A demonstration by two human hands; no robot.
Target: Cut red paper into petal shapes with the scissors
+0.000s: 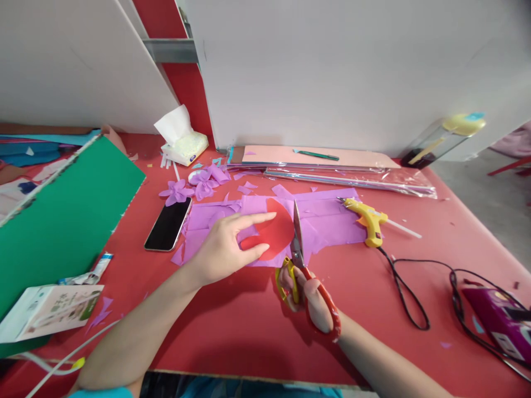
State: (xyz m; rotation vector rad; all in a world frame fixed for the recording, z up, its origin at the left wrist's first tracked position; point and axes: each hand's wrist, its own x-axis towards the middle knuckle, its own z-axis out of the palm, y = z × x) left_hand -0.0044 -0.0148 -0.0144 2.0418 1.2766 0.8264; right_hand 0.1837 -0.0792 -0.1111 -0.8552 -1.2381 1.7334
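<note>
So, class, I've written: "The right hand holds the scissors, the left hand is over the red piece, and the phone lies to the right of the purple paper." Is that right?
Not quite: the phone lies to the left of the purple paper, as the head view shows. The right hand holds the scissors, and the left hand is over the red piece.
</note>
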